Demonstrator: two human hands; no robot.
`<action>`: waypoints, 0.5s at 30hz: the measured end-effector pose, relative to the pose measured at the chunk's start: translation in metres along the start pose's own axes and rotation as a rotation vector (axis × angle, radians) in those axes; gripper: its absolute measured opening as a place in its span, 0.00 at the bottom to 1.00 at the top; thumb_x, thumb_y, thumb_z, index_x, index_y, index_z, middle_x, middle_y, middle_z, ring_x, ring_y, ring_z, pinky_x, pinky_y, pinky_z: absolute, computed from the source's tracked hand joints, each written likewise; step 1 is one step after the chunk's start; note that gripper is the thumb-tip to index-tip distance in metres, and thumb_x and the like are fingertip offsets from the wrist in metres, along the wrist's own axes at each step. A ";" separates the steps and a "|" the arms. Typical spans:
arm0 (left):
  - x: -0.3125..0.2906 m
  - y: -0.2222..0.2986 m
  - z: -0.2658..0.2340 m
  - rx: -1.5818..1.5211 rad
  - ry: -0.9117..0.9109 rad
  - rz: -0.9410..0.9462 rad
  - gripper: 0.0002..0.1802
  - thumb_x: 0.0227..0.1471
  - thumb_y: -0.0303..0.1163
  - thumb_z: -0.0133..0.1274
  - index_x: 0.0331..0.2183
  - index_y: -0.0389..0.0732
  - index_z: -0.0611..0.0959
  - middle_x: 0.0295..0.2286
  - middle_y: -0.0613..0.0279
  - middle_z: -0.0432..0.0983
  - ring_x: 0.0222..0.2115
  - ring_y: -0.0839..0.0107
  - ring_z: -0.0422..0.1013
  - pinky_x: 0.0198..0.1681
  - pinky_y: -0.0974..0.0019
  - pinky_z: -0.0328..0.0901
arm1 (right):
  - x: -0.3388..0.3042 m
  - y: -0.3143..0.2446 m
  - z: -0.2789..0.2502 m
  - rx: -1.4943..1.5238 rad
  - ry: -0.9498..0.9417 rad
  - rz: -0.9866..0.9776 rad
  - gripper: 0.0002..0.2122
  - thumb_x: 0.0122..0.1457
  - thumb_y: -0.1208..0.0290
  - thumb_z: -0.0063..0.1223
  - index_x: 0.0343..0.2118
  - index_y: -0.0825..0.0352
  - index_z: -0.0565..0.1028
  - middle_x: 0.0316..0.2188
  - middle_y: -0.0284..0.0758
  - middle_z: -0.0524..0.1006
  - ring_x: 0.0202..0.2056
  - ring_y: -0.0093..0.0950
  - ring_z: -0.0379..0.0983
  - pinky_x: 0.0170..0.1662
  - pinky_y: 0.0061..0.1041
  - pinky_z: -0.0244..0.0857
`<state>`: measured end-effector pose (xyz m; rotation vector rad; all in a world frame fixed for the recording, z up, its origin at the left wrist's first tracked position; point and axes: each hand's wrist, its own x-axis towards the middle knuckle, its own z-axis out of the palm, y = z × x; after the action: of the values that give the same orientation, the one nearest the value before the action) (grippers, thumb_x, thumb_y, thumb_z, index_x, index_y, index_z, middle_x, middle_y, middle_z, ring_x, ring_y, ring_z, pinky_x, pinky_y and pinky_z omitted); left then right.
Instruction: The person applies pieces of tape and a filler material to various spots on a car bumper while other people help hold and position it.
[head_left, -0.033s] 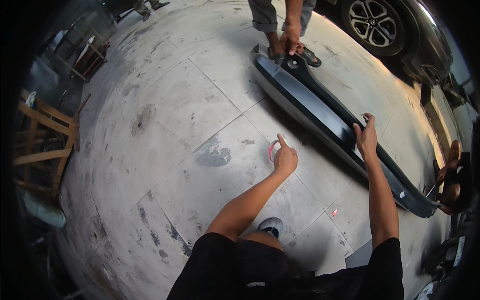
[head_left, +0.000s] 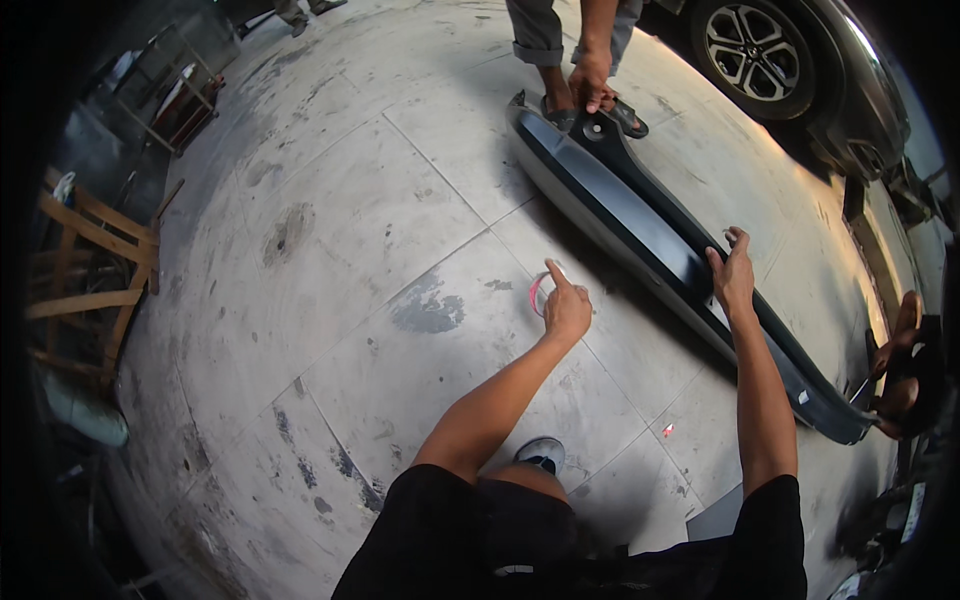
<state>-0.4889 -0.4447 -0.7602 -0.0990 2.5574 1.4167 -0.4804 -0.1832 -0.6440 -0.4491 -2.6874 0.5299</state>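
Grey plastic, long and curved, the car bumper (head_left: pixel 680 260) lies on the concrete floor (head_left: pixel 330 290), running from the co-worker's feet at its far end down to its near tip by your right side. Your right hand (head_left: pixel 733 275) rests on the bumper's upper edge about midway along, fingers spread and curled over the rim, so it is clamped lightly on the bumper rather than gripping hard. Your left hand (head_left: pixel 566 308) hovers on the near side of the bumper, loosely closed with the forefinger pointing out, just beside a small roll of red-edged tape (head_left: pixel 540 293) that stands on the floor; whether the hand touches the roll, you cannot tell from this view.

The co-worker's hand (head_left: pixel 590 85) holds the bumper's far end by its mounting bracket. A dark car (head_left: pixel 800 60) with an alloy wheel stands beyond the bumper's far end.

To handle this well, keep your right hand on the stiff upper rim and not on the thin painted face, which looks likely to flex. A piece this long probably twists if one end moves alone, so match any lift or turn to the co-worker's end. Keep the tape clear of the bumper's near edge, so nothing drags over it, and mind your shoe (head_left: pixel 541 455), which sits close behind your left arm.
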 end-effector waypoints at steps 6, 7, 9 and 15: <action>0.095 0.017 -0.055 -0.262 0.256 0.066 0.51 0.54 0.43 0.52 0.64 0.38 0.37 0.49 0.38 0.69 0.50 0.45 0.66 0.55 0.53 0.58 | 0.038 -0.012 0.028 -0.173 -0.127 0.008 0.26 0.61 0.49 0.46 0.54 0.64 0.60 0.28 0.54 0.77 0.36 0.52 0.75 0.39 0.45 0.65; 0.113 0.024 -0.061 -0.282 0.216 0.048 0.50 0.54 0.49 0.51 0.64 0.41 0.41 0.52 0.35 0.65 0.53 0.43 0.62 0.57 0.52 0.56 | 0.040 -0.011 0.030 -0.207 -0.128 -0.002 0.26 0.61 0.48 0.45 0.53 0.64 0.60 0.27 0.54 0.77 0.35 0.52 0.75 0.38 0.45 0.65; 0.150 0.030 -0.069 -0.255 0.210 -0.007 0.50 0.52 0.54 0.51 0.64 0.42 0.47 0.54 0.34 0.61 0.57 0.42 0.57 0.59 0.52 0.54 | 0.039 -0.018 0.037 -0.263 -0.135 -0.019 0.26 0.62 0.47 0.43 0.52 0.64 0.61 0.26 0.54 0.77 0.34 0.52 0.75 0.37 0.46 0.66; 0.209 0.059 -0.077 -0.386 0.265 -0.219 0.48 0.49 0.51 0.57 0.61 0.33 0.58 0.57 0.41 0.60 0.53 0.54 0.65 0.47 0.62 0.65 | 0.042 -0.018 0.037 -0.291 -0.206 -0.025 0.24 0.63 0.47 0.41 0.48 0.65 0.62 0.24 0.55 0.76 0.32 0.54 0.74 0.35 0.47 0.65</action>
<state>-0.7138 -0.4691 -0.7180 -0.6461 2.3308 1.8902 -0.5366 -0.1940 -0.6566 -0.4590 -2.9793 0.1846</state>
